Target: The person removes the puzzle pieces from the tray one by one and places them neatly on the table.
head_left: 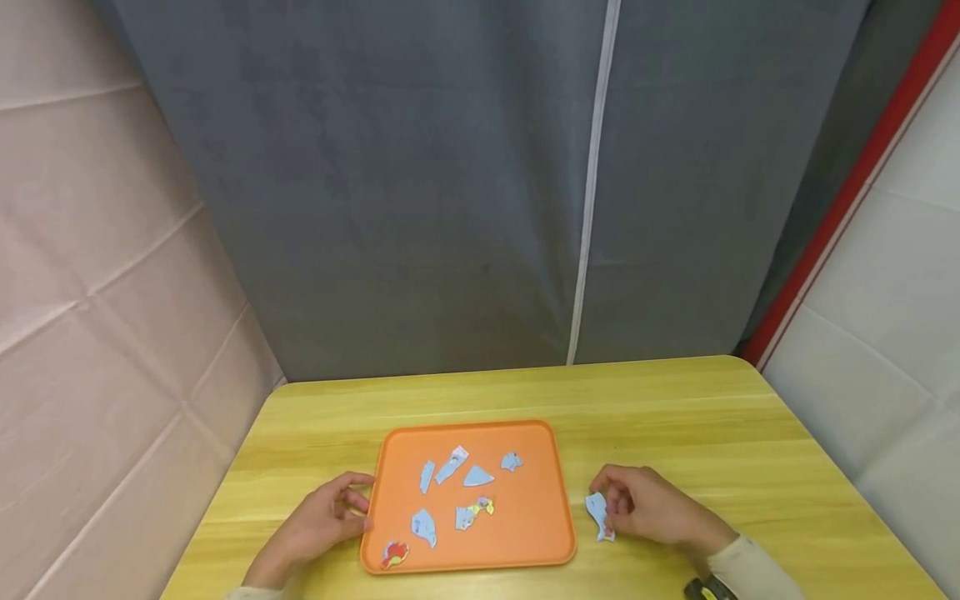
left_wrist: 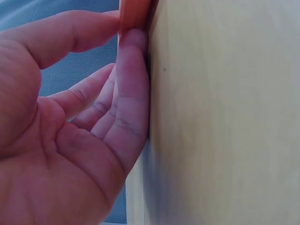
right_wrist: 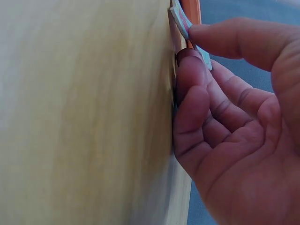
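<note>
My left hand (head_left: 322, 521) is at the left edge of an orange tray (head_left: 536, 537). In the left wrist view, the thumb and a bent finger grip the tray's rim (left_wrist: 135, 14). To the right of the tray, my right hand (head_left: 652, 504) pinches a flat, light-blue puzzle piece (head_left: 597, 510) between thumb and fingers, low over the table. The right wrist view shows this piece (right_wrist: 180, 18) tilted, with a pink patch on its face. Several more light-blue pieces (head_left: 423, 527) lie spread on the tray, along with a red and yellow piece (head_left: 394, 553) at its near left corner.
The yellow wood-grain table (head_left: 675, 417) extends around the tray. Behind it hangs a grey curtain (head_left: 412, 208), with pale cloth walls on the left (head_left: 112, 333) and right (head_left: 900, 350). A dark object with yellow (head_left: 708, 588) shows by the right sleeve.
</note>
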Tool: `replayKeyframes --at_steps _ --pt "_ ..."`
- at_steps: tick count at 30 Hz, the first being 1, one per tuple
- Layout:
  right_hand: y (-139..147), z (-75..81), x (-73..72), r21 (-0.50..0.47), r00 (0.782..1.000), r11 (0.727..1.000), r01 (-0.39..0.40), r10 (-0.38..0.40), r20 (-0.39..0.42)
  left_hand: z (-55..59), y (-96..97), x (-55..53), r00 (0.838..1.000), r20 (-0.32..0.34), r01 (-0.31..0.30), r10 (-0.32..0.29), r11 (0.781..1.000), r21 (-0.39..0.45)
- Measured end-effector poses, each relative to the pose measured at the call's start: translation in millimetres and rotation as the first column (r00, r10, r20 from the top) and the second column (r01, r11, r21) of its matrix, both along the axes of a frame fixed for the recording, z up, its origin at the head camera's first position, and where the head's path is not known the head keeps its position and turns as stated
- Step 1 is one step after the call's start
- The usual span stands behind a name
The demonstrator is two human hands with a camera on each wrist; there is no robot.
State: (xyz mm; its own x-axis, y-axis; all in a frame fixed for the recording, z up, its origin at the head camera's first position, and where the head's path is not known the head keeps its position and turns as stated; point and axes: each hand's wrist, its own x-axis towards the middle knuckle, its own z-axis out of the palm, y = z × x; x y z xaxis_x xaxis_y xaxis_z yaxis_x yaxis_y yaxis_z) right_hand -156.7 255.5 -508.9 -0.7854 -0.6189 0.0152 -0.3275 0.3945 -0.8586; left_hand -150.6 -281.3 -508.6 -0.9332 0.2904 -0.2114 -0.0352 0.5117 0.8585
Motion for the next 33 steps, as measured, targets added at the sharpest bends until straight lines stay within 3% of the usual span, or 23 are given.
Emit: replayKeyframes --at_steps 14,33 --pt "2.1 -5.9 -2.4 0.066 1.000 0.997 0.027 -0.026 -0.016 -3.4 -0.7 -2.4 1.000 0.020 -0.001 0.000 1.000 0.016" --pt "-28.1 11.2 -17.3 0.123 0.991 0.990 0.074 -0.059 -0.120 -5.0 -0.9 -2.0 1.000 -0.019 0.020 -0.020 0.999 0.035"
